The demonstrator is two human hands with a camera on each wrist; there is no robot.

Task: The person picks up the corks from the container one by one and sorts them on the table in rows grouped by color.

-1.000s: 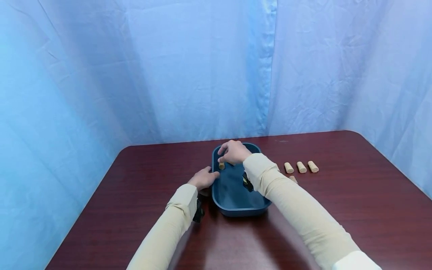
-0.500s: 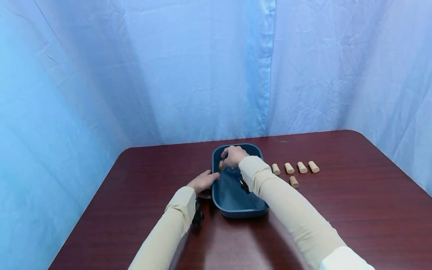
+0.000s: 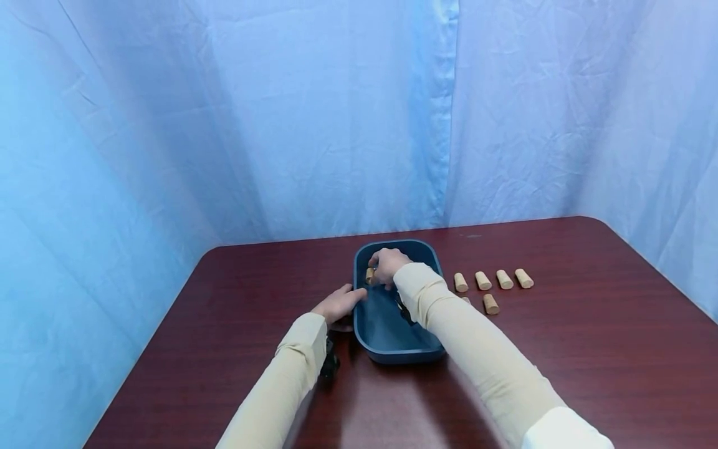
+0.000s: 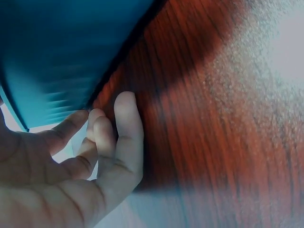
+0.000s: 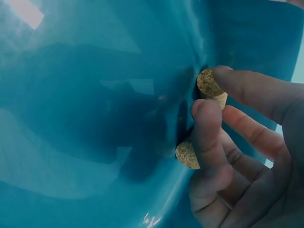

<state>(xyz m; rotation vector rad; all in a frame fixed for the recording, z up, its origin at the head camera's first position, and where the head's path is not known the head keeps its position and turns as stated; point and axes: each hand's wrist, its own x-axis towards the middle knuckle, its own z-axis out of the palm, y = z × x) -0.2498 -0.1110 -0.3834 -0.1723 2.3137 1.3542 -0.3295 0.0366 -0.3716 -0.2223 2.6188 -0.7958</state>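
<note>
A dark blue tub (image 3: 401, 357) with rounded corners stands on the table. My left hand (image 3: 339, 304) holds its left side, the thumb over the rim and the fingers along the outer wall; in the left wrist view those fingers (image 4: 128, 114) are bent near the tub's base. Inside the tub, at the far left, my right hand (image 3: 388, 265) pinches a cork stopper (image 5: 209, 83) between thumb and fingers. A second cork (image 5: 186, 156) lies by the tub's wall, partly covered by the fingers.
Right of the tub, a row of several corks (image 3: 483, 281) lies on the dark red wooden table (image 3: 589, 349). Nearer me lies another cork (image 3: 490, 304), with one more partly hidden by the right sleeve. Light blue curtains (image 3: 331, 125) hang behind the table.
My right hand has moved slightly down and nearer within the tub, closing in on the cork at the left wall. The left hand stays on the tub's rim.
</note>
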